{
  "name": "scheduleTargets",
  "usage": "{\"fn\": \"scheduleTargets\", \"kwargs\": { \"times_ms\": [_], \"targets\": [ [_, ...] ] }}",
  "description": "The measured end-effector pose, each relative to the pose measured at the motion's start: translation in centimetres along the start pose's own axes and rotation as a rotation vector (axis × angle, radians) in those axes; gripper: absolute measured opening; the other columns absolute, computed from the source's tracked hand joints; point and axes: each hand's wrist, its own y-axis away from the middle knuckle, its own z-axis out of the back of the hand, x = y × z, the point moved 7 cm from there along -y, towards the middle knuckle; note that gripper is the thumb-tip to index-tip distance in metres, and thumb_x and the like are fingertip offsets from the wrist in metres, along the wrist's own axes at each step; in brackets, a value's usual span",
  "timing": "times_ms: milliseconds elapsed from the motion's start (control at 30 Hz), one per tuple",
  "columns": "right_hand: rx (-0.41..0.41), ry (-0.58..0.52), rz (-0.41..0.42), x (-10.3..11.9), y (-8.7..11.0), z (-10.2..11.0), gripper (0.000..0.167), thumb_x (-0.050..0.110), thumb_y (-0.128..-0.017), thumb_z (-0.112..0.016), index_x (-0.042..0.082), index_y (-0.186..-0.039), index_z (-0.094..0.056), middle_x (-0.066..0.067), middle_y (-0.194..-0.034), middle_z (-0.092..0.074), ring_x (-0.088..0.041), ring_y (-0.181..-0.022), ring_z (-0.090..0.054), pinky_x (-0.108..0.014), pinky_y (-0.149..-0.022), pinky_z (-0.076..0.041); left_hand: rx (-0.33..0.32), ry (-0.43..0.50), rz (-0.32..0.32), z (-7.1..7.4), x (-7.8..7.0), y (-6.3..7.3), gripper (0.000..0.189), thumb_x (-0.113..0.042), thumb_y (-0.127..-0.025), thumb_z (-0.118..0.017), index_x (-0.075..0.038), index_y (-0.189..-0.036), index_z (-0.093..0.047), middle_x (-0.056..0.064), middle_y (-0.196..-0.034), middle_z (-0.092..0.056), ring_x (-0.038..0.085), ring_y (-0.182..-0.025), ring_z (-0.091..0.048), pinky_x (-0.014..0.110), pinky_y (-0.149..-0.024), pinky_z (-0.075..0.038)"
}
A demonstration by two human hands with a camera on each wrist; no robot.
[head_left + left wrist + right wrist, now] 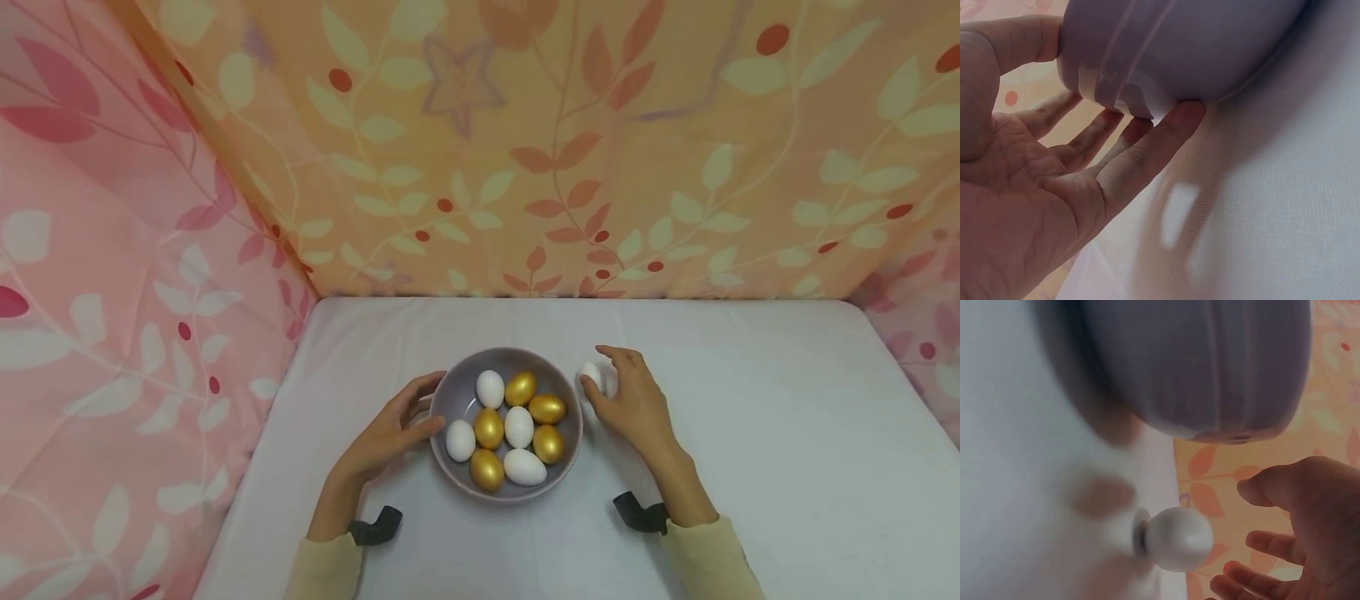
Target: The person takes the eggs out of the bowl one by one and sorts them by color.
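A grey-purple bowl [442, 471] stands on the white cloth, holding several white and gold eggs. My left hand [392, 429] holds the bowl at its left side. Its thumb [1029, 40] lies at the rim, and the other fingers [1141, 156] reach against the outer wall. Just right of the bowl, a loose white egg [589, 375] sits on the cloth; the right wrist view shows this egg [1180, 539] apart from the fingers. My right hand [633, 404] hovers beside it, thumb and forefinger spread, nothing gripped.
White cloth [780, 433] covers the table. An orange leaf-patterned curtain [465, 167] hangs along the back edge, and a pink one [127, 275] runs down the left. Dark wrist mounts [378, 527] stick out near both sleeves.
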Motion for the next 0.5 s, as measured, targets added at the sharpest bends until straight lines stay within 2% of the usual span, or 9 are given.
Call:
{"fn": "scheduleTargets", "kwargs": {
  "times_ms": [233, 500],
  "targets": [
    [-0.029, 0.018, 0.148, 3.9, -0.8, 1.9, 0.050, 0.024, -0.096, -0.075, 0.005, -0.141, -0.062, -0.022, -0.140, -0.059, -0.041, -0.127, -0.061, -0.065, -0.095, -0.056, -0.014, -0.010, -0.018, 0.1, -0.2, 0.0, 0.066, -0.017, -0.103, -0.070, -0.027, -0.161, -0.041, 0.011, -0.166, -0.042, 0.042, -0.151, -0.045, 0.032, -0.107, -0.054],
    [0.057, 0.067, 0.285, 8.6, -1.7, 1.8, 0.048, 0.027, -0.096, -0.077, 0.006, -0.137, -0.065, -0.017, -0.131, -0.065, -0.036, -0.114, -0.067, -0.055, -0.082, -0.062, -0.003, -0.008, -0.015, 0.1, -0.1, 0.3, 0.064, -0.018, -0.103, -0.070, -0.025, -0.160, -0.042, 0.013, -0.166, -0.041, 0.043, -0.151, -0.045, 0.028, -0.106, -0.054]
  ]
}}
